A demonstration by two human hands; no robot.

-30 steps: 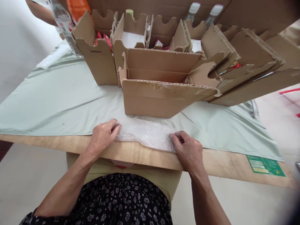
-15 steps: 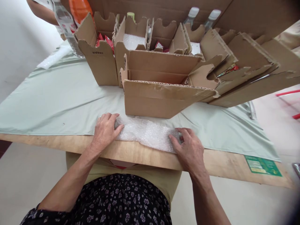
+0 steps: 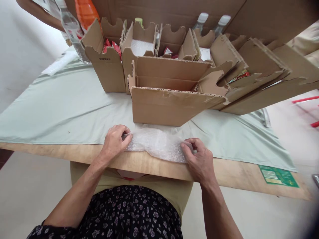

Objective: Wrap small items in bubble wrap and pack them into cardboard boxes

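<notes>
A strip of clear bubble wrap (image 3: 154, 143) lies along the front edge of the table, between my two hands. My left hand (image 3: 116, 141) pinches its left end with thumb and fingers. The right end is pinched the same way by my right hand (image 3: 199, 157). Just beyond the wrap stands an open cardboard box (image 3: 171, 108), its inside mostly hidden by the front wall.
Behind it several cardboard bins (image 3: 107, 74) stand in a row, some holding red packets. At the back left are a clear bottle (image 3: 71, 28) and an orange bottle (image 3: 87, 15). More bubble wrap (image 3: 58, 64) lies at left. Another person's arm (image 3: 41, 15) shows top left.
My fingers have closed on both ends of the bubble wrap, and its upper edge has lifted slightly. Both hands have drawn a little closer together. The other person's arm has shifted left.
</notes>
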